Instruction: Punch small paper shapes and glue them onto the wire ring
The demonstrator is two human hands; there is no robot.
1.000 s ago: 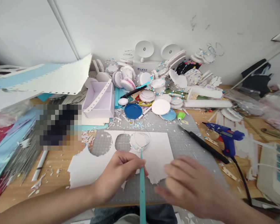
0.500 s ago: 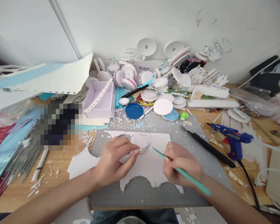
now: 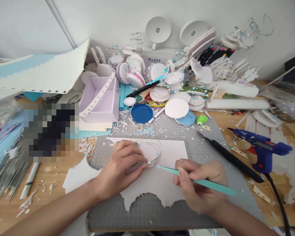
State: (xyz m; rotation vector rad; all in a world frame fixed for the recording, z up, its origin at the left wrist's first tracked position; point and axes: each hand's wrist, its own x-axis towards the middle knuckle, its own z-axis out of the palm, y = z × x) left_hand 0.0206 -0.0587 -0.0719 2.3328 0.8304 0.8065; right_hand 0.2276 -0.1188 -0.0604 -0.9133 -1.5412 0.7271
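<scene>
My left hand (image 3: 124, 164) pinches a coil of thin wire (image 3: 154, 161) between thumb and fingertips. Small pale bits dot its loops, which stand just above a torn-edged white sheet (image 3: 159, 186). Teal tweezers (image 3: 216, 186) lie in the grip of my right hand (image 3: 201, 180), pointing left. Their tip is close to the right side of the coil; whether they touch or hold a tiny piece cannot be made out. Beneath the sheet is a grey cutting mat (image 3: 108, 213).
A black-handled knife (image 3: 231, 157) and a blue glue gun (image 3: 263, 146) lie to the right. Behind the sheet are a blue lid (image 3: 142, 113), white foam discs (image 3: 177, 108) and a lilac box (image 3: 99, 98). Thin wires (image 3: 12, 177) are bundled at the left. Paper scraps litter the mat.
The view has come closer and tilted down. My right hand has turned, so the tweezers lie flatter and their tip is nearer the wire coil. The left hand keeps its pinch.
</scene>
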